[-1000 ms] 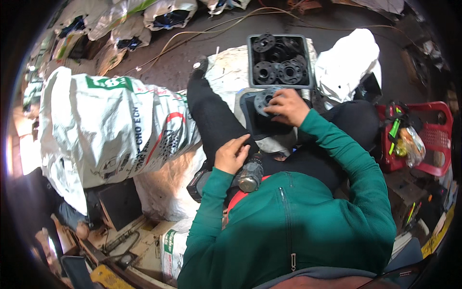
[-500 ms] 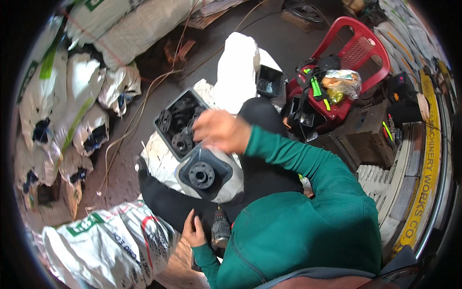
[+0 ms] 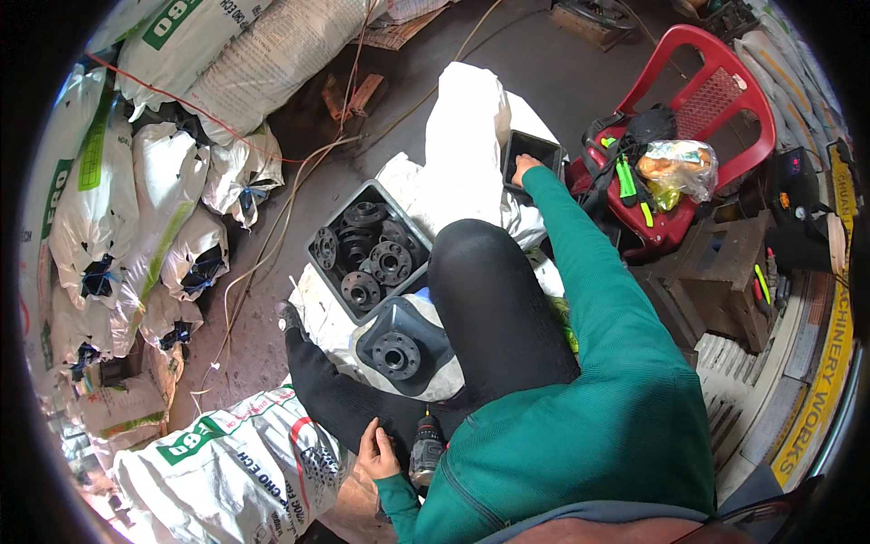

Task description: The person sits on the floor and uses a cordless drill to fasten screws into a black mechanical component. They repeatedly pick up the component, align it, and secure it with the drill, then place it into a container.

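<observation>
Beside my left thigh, my left hand is partly open and holds nothing I can see. Right by it a cordless drill lies with its bit pointing away from me. My right arm stretches forward right, and my right hand dips into a small dark bin; its fingertips are hidden inside. Between my legs a round black flanged part with holes sits in a dark square holder. Past it, a grey bin holds several similar black flanged parts.
A red plastic chair at the right carries a bag of food and green-handled tools. White sacks line the left side, and another sack lies near my left leg. Cables cross the floor. A wooden stool stands right.
My right hand has moved from above the flanged part out to the small dark bin at the far right. My left hand stays beside the drill. The view has shifted slightly.
</observation>
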Demonstrator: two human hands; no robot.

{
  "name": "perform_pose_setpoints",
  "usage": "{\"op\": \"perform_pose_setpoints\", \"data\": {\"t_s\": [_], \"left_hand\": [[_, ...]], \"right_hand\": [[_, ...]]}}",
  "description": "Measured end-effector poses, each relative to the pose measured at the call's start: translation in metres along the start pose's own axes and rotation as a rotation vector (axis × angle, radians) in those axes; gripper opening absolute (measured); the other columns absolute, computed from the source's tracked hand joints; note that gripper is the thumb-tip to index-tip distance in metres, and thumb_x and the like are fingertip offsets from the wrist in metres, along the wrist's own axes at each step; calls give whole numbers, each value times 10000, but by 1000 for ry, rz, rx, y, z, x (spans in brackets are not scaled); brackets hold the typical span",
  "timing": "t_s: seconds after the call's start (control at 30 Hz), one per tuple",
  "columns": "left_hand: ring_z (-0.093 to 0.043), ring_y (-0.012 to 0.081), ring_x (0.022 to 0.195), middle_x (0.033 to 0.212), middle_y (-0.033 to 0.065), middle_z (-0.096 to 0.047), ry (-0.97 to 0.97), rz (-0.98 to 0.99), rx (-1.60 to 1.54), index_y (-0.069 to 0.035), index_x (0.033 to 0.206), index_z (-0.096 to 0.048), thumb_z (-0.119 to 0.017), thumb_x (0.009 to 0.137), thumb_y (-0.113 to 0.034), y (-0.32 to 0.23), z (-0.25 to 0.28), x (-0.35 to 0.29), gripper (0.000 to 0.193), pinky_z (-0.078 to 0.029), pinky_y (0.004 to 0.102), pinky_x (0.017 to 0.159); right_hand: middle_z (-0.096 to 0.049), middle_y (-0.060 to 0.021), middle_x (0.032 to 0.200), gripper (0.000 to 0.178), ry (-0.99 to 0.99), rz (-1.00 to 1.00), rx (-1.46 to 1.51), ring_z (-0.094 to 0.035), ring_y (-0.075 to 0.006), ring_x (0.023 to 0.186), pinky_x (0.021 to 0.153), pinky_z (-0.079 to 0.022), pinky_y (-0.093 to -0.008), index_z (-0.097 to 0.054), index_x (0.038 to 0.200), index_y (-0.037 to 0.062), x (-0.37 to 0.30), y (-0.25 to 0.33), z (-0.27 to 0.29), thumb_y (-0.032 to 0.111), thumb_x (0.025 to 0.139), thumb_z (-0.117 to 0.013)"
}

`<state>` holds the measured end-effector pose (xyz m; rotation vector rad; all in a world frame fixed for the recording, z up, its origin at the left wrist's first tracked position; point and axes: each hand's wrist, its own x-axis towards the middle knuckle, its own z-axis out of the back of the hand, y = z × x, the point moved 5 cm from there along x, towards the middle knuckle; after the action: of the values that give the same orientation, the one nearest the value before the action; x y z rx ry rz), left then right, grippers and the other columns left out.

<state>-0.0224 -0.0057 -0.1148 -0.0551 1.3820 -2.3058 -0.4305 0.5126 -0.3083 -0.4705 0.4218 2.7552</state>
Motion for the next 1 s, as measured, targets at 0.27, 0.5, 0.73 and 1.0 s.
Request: {"op": "perform_pose_setpoints", "data": {"t_s": [0.27, 0.5, 0.73, 1.0], "left_hand": [[-473, 35, 602, 746, -19, -579, 33, 26, -9, -7, 1136, -636, -587, 934, -100, -8, -12, 11, 227, -394, 183, 548], [-500, 46, 632, 794, 1, -607, 38, 56, 38, -5, 1132, -640, -598, 928, -112, -8, -10, 14, 234, -413, 185, 571], [-508, 49, 631, 805, 3, -613, 41, 65, 29, -5, 1126, -645, -599, 925, -109, -5, -12, 14, 231, -418, 186, 571], [-509, 49, 613, 809, 9, -626, 56, -34, 57, -4, 1113, -653, -610, 918, -108, -13, -13, 18, 225, -421, 192, 553]], "right_hand": [[-513, -214, 1319, 474, 174, -112, -121, -545, -322, 1186, 976, -469, -380, -545, 1245, -33, 11, 8, 3, 128, 799, -548], [-623, -233, 1129, 346, 144, -71, -77, -605, -358, 1072, 925, -494, -404, -653, 1122, 21, 18, 4, -1, 100, 802, -548], [-685, -175, 1004, 435, -17, -153, 569, -702, -256, 772, 695, -579, -344, -576, 1264, 110, 1, -22, 14, 82, 830, -585], [-672, -119, 970, 458, 32, -249, 1022, -668, -189, 702, 561, -596, -323, -567, 1263, 95, -9, -34, 9, 97, 819, -681]]}}
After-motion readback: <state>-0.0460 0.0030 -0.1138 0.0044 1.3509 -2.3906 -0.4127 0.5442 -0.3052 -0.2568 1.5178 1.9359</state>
